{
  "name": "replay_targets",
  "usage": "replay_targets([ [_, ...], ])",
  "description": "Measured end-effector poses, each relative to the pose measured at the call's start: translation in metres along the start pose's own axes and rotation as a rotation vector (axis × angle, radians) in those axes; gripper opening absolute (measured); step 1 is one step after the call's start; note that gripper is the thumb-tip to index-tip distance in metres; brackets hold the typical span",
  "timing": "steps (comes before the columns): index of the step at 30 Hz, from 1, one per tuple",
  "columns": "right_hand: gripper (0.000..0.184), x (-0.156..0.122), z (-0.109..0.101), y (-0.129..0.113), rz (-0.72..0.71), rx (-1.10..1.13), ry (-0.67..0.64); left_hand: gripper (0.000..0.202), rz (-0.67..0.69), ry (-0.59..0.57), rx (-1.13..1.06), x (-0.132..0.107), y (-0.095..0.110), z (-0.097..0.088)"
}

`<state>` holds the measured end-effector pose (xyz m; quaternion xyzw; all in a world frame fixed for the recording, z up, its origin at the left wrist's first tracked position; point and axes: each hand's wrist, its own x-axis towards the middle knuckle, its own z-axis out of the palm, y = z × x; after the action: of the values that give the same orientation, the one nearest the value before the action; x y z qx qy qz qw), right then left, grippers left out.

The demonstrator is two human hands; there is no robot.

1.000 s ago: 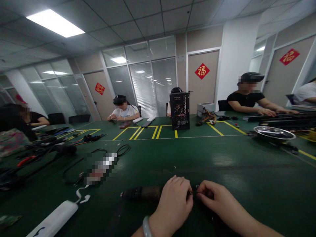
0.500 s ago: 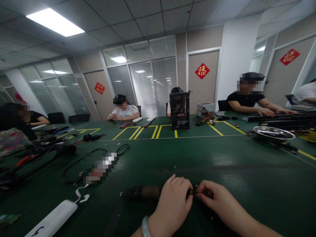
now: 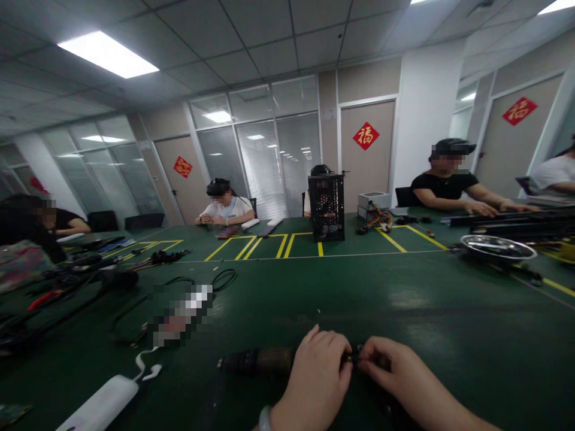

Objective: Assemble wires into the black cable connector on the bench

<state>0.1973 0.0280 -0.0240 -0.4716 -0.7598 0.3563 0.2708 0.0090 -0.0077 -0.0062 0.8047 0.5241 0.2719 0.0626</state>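
A dark electric screwdriver [image 3: 258,363] lies on the green table, its narrow metal tip pointing left. My left hand [image 3: 317,374] wraps over the rear of its body, fingers closed, hiding that part. Just right of it, my right hand [image 3: 389,365] is closed in a pinch on a small dark part [image 3: 354,355] at the screwdriver's rear end. The fingertips of both hands almost meet there and cover most of that part, so its exact kind is unclear. A dark, blurred shape runs below my right hand.
To the left are a white power strip [image 3: 101,404], a black cable [image 3: 224,278] and a heap of dark parts [image 3: 67,281]. A black computer case [image 3: 327,206] stands at the back. A metal bowl [image 3: 498,246] sits at right. Several people work around the table [image 3: 278,293].
The view has tilted slightly, so everything sits a little lower. Both hands keep their grip at the screwdriver's rear end with hardly any movement.
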Motion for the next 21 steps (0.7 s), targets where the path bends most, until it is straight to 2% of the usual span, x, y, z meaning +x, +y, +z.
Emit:
replay_targets([
  [7,0.005,-0.0036,-0.0009,-0.0003,-0.002,0.018,0.008,0.01,0.014,-0.014,-0.006,-0.0006,0.0003,-0.0011],
  [11,0.006,-0.0042,-0.0022,-0.0033,-0.004,0.038,0.003,0.015,0.014,-0.031,-0.016,-0.0007,-0.0011,-0.0005],
  [21,0.007,-0.0028,-0.0019,0.0001,-0.006,0.029,-0.007,0.011,0.007,-0.004,-0.026,0.0,0.0003,-0.0025],
])
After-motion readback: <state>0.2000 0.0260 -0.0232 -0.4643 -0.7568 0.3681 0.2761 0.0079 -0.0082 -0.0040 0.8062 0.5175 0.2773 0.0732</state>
